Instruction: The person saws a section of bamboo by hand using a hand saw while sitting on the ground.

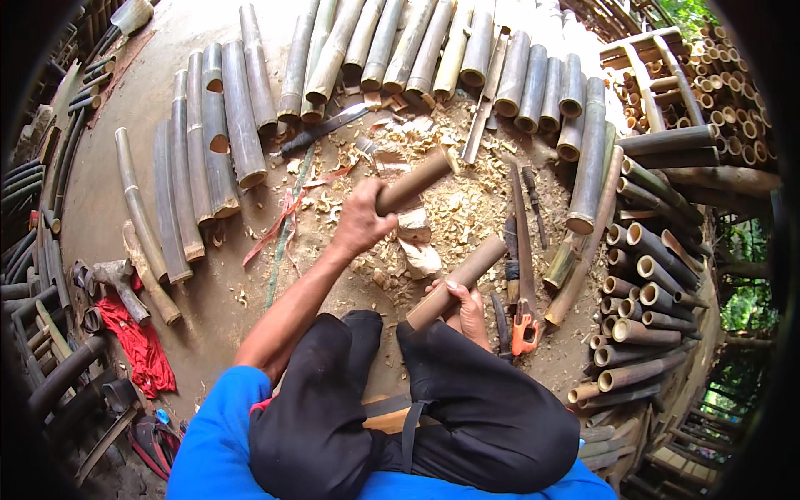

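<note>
My left hand (363,220) is closed around a short dark bamboo tube (414,181), raised and tilted with its far end up to the right. In my right hand (470,312) is a second, paler bamboo tube (461,280), slanting over my right knee with its far end pointing up and right. The two tubes are apart. Beside my right hand lies a handsaw (525,330) with an orange handle, its long blade pointing away. A dark-handled blade (512,250) lies along the saw. Pale wood shavings (467,200) cover the ground beyond both tubes.
Bamboo lengths (408,50) stand in an arc from left to right. A long knife (323,130) lies among shavings at their foot. Stacked bamboo tubes (642,333) line the right side. A red cloth (137,346) lies at the left, and red strips (287,212) trail on the ground.
</note>
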The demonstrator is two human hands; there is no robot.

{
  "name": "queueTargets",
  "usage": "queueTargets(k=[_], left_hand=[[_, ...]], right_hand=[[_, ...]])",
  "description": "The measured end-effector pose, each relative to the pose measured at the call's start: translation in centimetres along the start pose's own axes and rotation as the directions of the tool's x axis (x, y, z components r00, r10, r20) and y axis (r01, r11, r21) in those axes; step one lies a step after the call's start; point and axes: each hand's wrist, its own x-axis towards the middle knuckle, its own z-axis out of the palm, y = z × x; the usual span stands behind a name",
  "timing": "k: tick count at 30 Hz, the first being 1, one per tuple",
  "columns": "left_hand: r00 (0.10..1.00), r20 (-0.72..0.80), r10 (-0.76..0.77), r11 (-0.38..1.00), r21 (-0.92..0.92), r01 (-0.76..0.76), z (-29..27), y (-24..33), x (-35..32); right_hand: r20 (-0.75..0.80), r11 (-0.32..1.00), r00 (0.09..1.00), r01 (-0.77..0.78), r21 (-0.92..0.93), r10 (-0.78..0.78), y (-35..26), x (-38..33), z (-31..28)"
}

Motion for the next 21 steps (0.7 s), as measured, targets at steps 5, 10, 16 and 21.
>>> queueTargets(k=[5, 10, 16, 21], left_hand=[[0.973, -0.047, -0.224, 0.557, -0.826, 0.088, -5.6, 3.2, 0.0], [0.787, 0.156, -0.597, 0.034, -0.975, 0.219, -0.9, -0.1, -2.0], [0.662, 0.349, -0.663, -0.193, -0.934, 0.299, 6.2, -1.3, -5.2], [0.998, 0.033, 0.049, 0.962, -0.270, -0.038, 2.8, 5.0, -12.3]], right_hand=[[0.003, 1.000, 1.000, 0.028, -0.010, -0.028, -0.8, -0.3, 0.9], [-0.015, 0.998, 0.998, 0.053, -0.013, -0.054, -1.1, -0.8, 1.5], [-0.111, 0.947, 0.977, 0.142, -0.289, -0.181, 0.0, -0.1, -0.5], [0.063, 0.729, 0.907, 0.375, -0.573, -0.417, -3.1, -1.1, 0.5]])
